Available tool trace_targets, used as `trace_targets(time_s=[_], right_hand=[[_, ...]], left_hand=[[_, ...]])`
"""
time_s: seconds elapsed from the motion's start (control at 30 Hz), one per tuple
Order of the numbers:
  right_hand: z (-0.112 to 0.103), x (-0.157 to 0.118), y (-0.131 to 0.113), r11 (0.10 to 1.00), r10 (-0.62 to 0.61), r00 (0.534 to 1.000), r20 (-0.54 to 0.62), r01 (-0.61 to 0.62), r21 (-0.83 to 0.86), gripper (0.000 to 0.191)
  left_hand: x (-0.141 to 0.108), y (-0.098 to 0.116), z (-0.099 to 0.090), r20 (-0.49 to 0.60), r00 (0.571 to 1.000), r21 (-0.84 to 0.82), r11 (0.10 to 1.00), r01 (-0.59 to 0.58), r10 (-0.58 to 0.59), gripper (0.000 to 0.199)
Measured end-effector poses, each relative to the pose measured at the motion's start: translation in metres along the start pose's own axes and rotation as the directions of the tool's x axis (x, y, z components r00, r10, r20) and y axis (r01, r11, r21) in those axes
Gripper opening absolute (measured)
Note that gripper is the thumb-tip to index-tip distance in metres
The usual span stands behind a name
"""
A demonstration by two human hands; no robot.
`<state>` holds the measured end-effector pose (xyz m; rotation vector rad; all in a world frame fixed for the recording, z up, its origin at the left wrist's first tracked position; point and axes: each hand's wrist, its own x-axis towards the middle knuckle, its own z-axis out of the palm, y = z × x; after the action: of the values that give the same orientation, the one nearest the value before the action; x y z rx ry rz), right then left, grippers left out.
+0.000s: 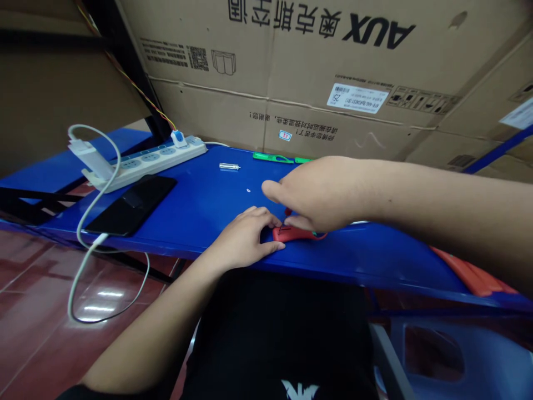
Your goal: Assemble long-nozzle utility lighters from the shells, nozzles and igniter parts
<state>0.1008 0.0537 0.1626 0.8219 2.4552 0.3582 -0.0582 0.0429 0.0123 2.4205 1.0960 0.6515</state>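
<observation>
1. My left hand (250, 236), at the centre of the frame, is half curled, thumb and fingertips narrowed around the left end of a long red handheld object with a smooth casing (300, 233).
2. My right hand (327, 194) comes in from the right edge, bent over the same object, thumb stretched out to the left and fingertips down at its top; I can't tell whether they grip anything.
3. The red object lies near the front edge of the glossy blue surface (200, 214), just below the frame's centre.
4. Above my left hand lie a tiny white scrap (249, 190) and a slim silver cylinder (229, 166); farther back is a bright green narrow plastic strip (272, 158), partly behind my right hand.
5. At left, a flat black phone (125, 214) lies beside a long white power strip (152, 160), with a white cable (79, 222) looping over the edge.
6. A large brown cardboard box with upside-down black lettering (300, 66) fills the top.
</observation>
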Motion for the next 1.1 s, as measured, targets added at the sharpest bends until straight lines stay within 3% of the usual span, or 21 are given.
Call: trace_targets(time_s=[0.1,0.23,0.3,0.5,0.6,0.7,0.83,1.0,1.1], right_hand=[[-0.001,-0.001,0.007,0.989,-0.126,0.992,-0.018,0.127,0.071,0.029],[-0.005,0.002,0.007,0.995,-0.098,0.995,0.022,0.097,0.032,0.016],[-0.004,0.004,0.004,0.994,-0.103,0.995,-0.013,0.103,0.019,0.013],[-0.001,0.002,-0.002,0.999,0.015,0.999,-0.045,-0.014,0.032,0.034],[0.000,-0.002,0.002,0.996,-0.037,0.999,0.004,0.037,0.081,0.040],[0.000,-0.002,0.007,0.994,-0.079,0.997,-0.011,0.079,0.076,0.029],[0.001,-0.001,0.006,0.997,-0.027,0.999,-0.037,0.029,0.068,0.018],[0.007,-0.001,0.003,0.997,0.076,0.994,-0.080,-0.076,0.000,0.040],[0.011,-0.003,0.009,0.999,0.012,0.996,-0.088,-0.009,0.034,0.041]], left_hand=[[0.000,0.002,0.000,-0.005,1.000,-0.007,1.000,0.013,-0.013,0.028],[0.000,0.001,0.000,-0.014,1.000,-0.008,1.000,0.008,-0.008,0.027],[0.000,0.000,0.000,-0.013,1.000,-0.010,1.000,0.005,-0.005,0.026],[-0.001,0.000,0.001,-0.016,1.000,-0.014,1.000,0.001,-0.001,0.029],[0.000,0.001,0.000,-0.017,1.000,-0.015,1.000,-0.002,0.002,0.027],[0.000,0.002,-0.001,-0.016,1.000,-0.008,1.000,0.004,-0.005,0.027],[0.000,0.003,0.000,-0.011,1.000,0.001,1.000,0.019,-0.019,0.027],[0.000,0.003,0.000,-0.003,1.000,0.019,1.000,0.022,-0.022,0.027],[0.000,0.004,-0.001,-0.002,1.000,0.022,1.000,0.020,-0.020,0.026]])
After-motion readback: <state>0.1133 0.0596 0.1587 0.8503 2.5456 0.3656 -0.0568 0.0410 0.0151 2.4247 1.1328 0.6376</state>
